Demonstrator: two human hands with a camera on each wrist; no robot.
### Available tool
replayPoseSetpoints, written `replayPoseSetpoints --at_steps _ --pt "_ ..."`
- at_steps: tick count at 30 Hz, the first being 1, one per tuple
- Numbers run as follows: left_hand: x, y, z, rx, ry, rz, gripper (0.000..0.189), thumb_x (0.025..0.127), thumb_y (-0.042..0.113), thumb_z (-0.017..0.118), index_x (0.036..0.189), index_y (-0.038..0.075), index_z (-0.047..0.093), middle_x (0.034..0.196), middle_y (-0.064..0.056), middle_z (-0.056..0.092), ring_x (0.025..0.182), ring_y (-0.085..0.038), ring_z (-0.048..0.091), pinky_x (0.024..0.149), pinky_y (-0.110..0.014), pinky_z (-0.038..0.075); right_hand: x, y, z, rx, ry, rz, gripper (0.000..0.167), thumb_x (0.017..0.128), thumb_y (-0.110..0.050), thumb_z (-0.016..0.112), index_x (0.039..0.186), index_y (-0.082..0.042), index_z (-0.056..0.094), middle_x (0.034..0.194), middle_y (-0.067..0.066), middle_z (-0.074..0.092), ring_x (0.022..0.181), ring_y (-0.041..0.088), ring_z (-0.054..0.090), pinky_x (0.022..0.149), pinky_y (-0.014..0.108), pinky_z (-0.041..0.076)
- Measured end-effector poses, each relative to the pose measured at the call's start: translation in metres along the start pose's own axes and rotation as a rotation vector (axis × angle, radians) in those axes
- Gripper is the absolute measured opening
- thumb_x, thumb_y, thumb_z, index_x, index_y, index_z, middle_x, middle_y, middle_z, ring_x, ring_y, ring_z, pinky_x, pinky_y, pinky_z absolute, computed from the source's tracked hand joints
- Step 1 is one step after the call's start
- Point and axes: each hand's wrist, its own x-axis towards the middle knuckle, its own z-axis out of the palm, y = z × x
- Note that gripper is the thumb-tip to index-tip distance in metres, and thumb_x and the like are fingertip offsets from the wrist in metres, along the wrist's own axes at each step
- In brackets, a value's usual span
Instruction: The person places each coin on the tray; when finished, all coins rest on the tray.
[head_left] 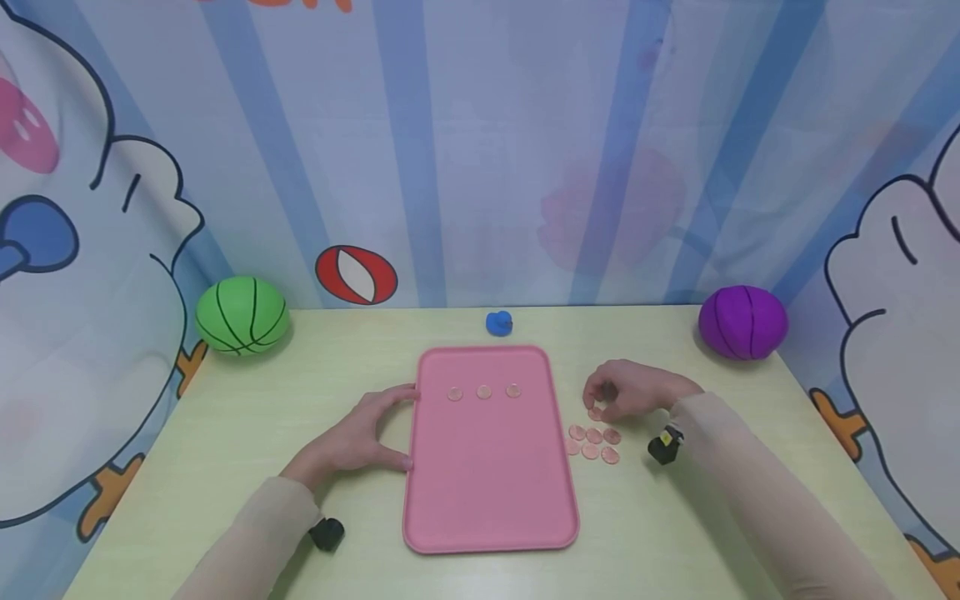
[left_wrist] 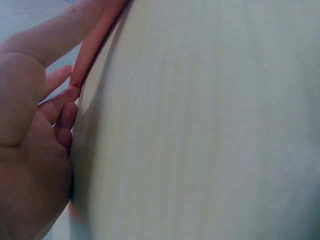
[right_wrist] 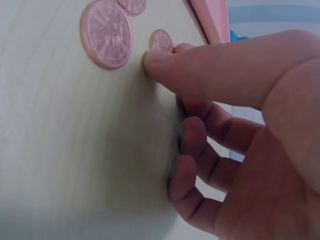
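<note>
A pink tray (head_left: 491,467) lies on the table, with three copper-coloured coins (head_left: 483,392) in a row across its far part. My left hand (head_left: 358,435) rests at the tray's left rim, thumb and fingers spread along it; the left wrist view shows fingers (left_wrist: 60,102) against the tray's side. To the right of the tray, my right hand (head_left: 626,390) has thumb and index finger at the edges of a coin (right_wrist: 161,41), pinching it at the tabletop. Several more coins (head_left: 590,451) lie in rows just nearer me, a large embossed one (right_wrist: 106,34) showing close by.
A small blue rubber duck (head_left: 498,323) sits behind the tray. At the back corners of the table (head_left: 345,358) stand a green ball (head_left: 242,316) on the left and a purple ball (head_left: 742,322) on the right. A printed curtain (head_left: 487,167) hangs behind.
</note>
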Motion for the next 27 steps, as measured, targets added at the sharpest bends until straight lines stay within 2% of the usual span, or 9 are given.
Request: replayPoseSetpoints --at_steps 14,20,27 --pt "-0.0003 0.0022 -0.0001 -0.02 0.005 0.009 0.104 0.071 0.035 0.098 0.159 0.024 0.044 0.168 -0.003 0.036 0.155 -0.038 0.023 0.123 -0.073 0.018 -0.003 -0.0042 0.001 -0.029 0.074 0.007 0.018 0.086 -0.002 0.078 0.096 -0.016 0.074 0.096 -0.005 0.069 0.092 0.018 0.058 0.087 0.037 0.053" --pt "0.0006 0.0009 -0.0003 -0.02 0.005 0.017 0.104 0.071 0.035 0.098 0.159 0.024 0.044 0.168 -0.003 0.036 0.155 -0.038 0.023 0.123 -0.072 0.018 -0.0025 -0.0073 0.0028 -0.04 0.1 -0.005 0.017 0.086 -0.002 0.078 0.093 -0.016 0.073 0.091 -0.006 0.07 0.09 0.015 0.061 0.085 0.034 0.055" --pt "0.0004 0.001 0.0003 -0.024 0.004 0.009 0.104 0.071 0.035 0.098 0.159 0.025 0.044 0.168 -0.003 0.035 0.155 -0.038 0.024 0.123 -0.072 0.018 -0.0004 -0.0092 0.0039 -0.044 0.094 -0.043 0.019 0.084 0.004 0.076 0.09 -0.015 0.072 0.087 -0.004 0.069 0.085 0.013 0.061 0.081 0.03 0.056"
